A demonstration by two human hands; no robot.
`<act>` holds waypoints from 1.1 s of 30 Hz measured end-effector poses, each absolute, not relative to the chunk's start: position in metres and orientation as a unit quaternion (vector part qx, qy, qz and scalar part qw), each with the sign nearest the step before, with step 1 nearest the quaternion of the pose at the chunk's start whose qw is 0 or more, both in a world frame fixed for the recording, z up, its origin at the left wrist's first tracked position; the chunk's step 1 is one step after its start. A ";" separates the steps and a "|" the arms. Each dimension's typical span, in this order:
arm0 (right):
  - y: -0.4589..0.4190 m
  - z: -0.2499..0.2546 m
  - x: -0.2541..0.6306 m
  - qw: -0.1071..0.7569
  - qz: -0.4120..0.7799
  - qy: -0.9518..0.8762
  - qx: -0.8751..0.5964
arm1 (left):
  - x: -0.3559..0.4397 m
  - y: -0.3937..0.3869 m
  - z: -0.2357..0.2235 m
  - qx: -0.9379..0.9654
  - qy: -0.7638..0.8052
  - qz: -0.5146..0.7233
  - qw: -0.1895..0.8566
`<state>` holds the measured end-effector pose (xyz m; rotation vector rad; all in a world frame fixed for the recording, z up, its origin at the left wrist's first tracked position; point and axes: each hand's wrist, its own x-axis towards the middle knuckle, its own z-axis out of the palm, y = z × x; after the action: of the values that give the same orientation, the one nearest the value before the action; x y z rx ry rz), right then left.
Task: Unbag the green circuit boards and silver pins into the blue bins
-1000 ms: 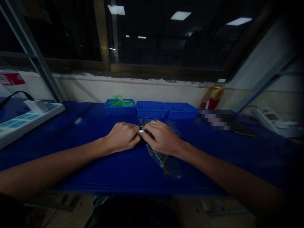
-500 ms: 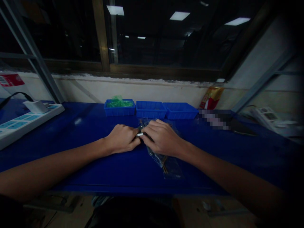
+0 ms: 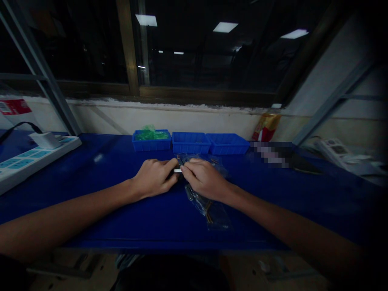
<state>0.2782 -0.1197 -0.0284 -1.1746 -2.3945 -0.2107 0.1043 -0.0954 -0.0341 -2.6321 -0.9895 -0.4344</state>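
Note:
Between my two hands is a small pale, shiny piece (image 3: 177,171), mostly covered by fingers, so its kind does not show. My left hand (image 3: 156,178) is closed on its left end, thumb and fingers pinched together. From the other side, my right hand (image 3: 206,178) pinches its right end, with the fingers curled. Under and beside my right hand lie clear plastic bags (image 3: 209,208) with small metal parts inside; some are brass-coloured and long. Part of these bags is hidden by the right hand.
Three blue bins stand along the back of the blue table (image 3: 121,222): a left bin (image 3: 151,145) with green plastic, a middle bin (image 3: 190,143) and a right bin (image 3: 228,144). A white power strip (image 3: 39,155) lies at left. A red-gold packet (image 3: 266,127) leans at the back right.
The pale piece has turned from a slant to nearly level between my fingers. My right hand's fingers have drawn in more tightly. The view has tipped slightly upward.

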 end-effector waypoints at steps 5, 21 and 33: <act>-0.120 -0.029 0.278 0.229 -0.073 -0.869 -0.432 | 0.105 -0.095 -0.036 -0.922 -0.322 -0.148 0.155; -0.128 -0.019 0.280 0.175 -0.180 -0.891 -0.379 | 0.104 -0.092 -0.038 -0.928 -0.334 -0.111 0.126; -0.081 -0.019 0.330 0.330 -0.129 -0.771 -0.529 | 0.105 -0.089 -0.038 -0.926 -0.353 -0.121 0.059</act>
<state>0.3300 -0.0807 -0.0186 -1.3841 -2.0163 -0.3378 0.1049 -0.0889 -0.0385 -2.8036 -1.0689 -0.3665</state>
